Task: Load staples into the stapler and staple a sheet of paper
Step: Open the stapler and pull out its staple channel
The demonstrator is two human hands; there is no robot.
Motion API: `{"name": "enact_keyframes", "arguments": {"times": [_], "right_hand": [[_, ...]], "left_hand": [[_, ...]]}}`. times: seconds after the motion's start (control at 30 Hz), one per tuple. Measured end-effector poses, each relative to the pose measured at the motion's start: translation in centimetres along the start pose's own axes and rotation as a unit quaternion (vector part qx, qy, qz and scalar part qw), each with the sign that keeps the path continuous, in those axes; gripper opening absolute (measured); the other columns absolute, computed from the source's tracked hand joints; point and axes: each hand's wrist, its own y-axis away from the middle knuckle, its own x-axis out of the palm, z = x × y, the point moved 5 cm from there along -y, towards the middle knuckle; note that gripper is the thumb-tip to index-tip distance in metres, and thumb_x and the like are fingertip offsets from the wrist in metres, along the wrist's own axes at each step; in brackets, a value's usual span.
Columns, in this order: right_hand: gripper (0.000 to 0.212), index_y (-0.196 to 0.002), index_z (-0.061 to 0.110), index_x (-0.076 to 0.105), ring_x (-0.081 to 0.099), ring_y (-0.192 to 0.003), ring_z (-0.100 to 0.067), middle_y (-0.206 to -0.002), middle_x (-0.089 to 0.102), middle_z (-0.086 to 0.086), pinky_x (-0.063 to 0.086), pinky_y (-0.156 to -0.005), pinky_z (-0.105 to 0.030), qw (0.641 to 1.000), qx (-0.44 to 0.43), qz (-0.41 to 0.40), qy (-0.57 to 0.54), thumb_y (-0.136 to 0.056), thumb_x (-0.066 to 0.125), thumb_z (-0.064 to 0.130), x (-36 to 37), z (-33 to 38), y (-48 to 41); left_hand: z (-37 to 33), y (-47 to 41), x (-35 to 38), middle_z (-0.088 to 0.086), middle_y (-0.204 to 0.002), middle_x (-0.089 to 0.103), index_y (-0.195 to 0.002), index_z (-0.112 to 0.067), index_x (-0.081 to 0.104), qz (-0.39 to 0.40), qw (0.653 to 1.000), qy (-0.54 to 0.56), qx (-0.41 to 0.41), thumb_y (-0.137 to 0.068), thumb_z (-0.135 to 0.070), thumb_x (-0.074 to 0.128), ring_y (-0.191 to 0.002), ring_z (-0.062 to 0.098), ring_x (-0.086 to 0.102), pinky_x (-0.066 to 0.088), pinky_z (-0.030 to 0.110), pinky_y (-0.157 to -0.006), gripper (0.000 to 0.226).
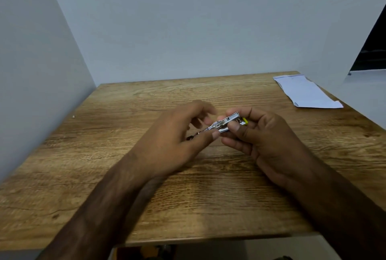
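A small metal stapler [226, 123] with a yellow end is held above the middle of the wooden table [146, 186]. My right hand [261, 136] grips its yellow-tipped body from the right. My left hand [177, 134] pinches the thin metal pusher rod that sticks out of the stapler's left end, thumb and fingers closed on it. A folded white sheet of paper [305, 91] lies at the table's far right corner, apart from both hands. No loose staples can be made out; my fingers hide the stapler's channel.
White walls close the table on the left and at the back. A tiny white speck [73, 116] lies near the left wall. The table's front edge runs below my forearms, with dark items under it.
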Motion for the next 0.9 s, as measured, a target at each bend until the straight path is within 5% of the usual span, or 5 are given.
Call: {"name": "enact_keyframes", "arguments": {"times": [0.2,0.47,0.73,0.9], "right_hand": [[0.035,-0.110,0.005,0.065,0.077,-0.085,-0.025,-0.098,0.077,-0.019,0.061,-0.067,-0.030,1.000,-0.005,-0.006,-0.002,-0.076,0.071,0.009,-0.1,0.1,0.0],[0.032,-0.106,0.005,0.066,0.076,-0.078,-0.022,-0.090,0.077,-0.019,0.060,-0.065,-0.030,1.000,0.003,-0.011,-0.011,-0.075,0.071,0.007,-0.3,-0.1,-0.1],[0.023,-0.110,0.000,0.064,0.074,-0.074,-0.020,-0.093,0.075,-0.019,0.060,-0.064,-0.030,0.999,0.006,-0.033,-0.032,-0.087,0.063,-0.004,-0.6,-0.1,-0.2],[0.025,-0.111,0.000,0.063,0.075,-0.076,-0.022,-0.100,0.075,-0.022,0.060,-0.064,-0.031,0.998,0.013,-0.045,-0.034,-0.086,0.063,-0.004,-0.8,-0.2,-0.2]], "left_hand": [[-0.6,-1.4,1.3,-0.013,-0.100,0.059,-0.129,-0.038,0.055,0.018,0.997,-0.031,0.067,-0.098,-0.030,0.060,-0.081,0.011,0.063,0.054,0.033,-0.066,0.033],[-0.1,-1.8,1.9,-0.010,-0.100,0.061,-0.118,-0.029,0.061,0.040,0.994,-0.030,0.093,-0.100,-0.030,0.057,-0.088,0.011,0.059,0.053,0.035,-0.069,0.018],[-0.7,-3.3,2.3,-0.004,-0.087,0.057,-0.097,-0.027,0.055,0.073,0.994,-0.021,0.077,-0.093,-0.024,0.060,-0.072,0.011,0.052,0.046,0.035,-0.061,0.006],[-0.5,-3.3,2.2,-0.005,-0.079,0.055,-0.088,-0.021,0.053,0.056,0.996,0.027,0.068,-0.096,-0.023,0.063,-0.062,0.007,0.051,0.038,0.016,-0.054,0.012]]}}
